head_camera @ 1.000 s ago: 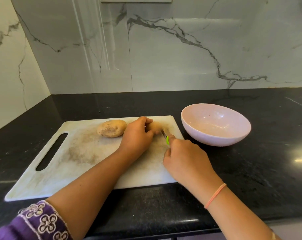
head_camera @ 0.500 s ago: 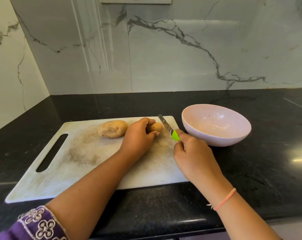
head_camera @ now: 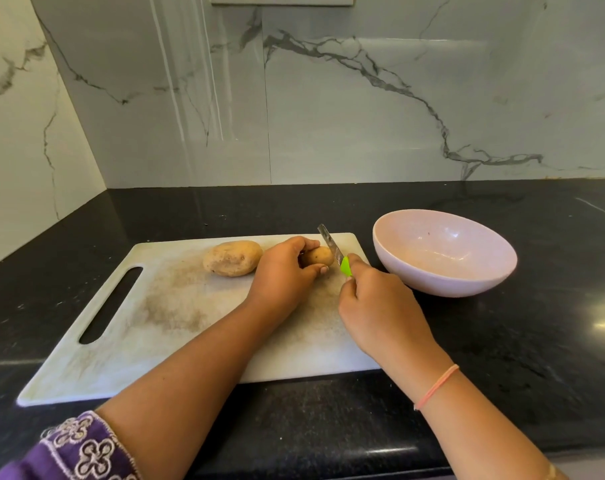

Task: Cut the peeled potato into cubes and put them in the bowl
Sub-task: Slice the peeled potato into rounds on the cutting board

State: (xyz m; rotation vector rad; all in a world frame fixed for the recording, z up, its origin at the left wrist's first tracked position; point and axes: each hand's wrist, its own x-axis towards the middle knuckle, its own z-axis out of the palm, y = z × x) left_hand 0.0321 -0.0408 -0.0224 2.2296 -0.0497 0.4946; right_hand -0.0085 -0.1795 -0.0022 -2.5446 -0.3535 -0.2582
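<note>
Now the potato (head_camera: 317,256) lies at the far right of the board (head_camera: 155,306). My left hand (head_camera: 283,275) is curled over it, thumb and fingertips pinching it so that only its right end shows. A second ago the knife (head_camera: 330,244) was down low against that end, with my right hand (head_camera: 380,306) tucked in close. Since then I've drawn that hand back to the right and the blade has come up, tilted away from me, just beside the potato (touching or not, I can't tell). My right hand grips the green handle (head_camera: 345,266). I see no slice on the board and no cubes in the bowl (head_camera: 432,282), so I'd judge the cutting has barely begun and I'm re-setting the blade. A bigger potato (head_camera: 232,258) sits just left of my left hand. Board and bowl stand apart on a black stone surface (head_camera: 502,341), backed by a grey-veined marble wall (head_camera: 329,116) that turns a corner at the left.
</note>
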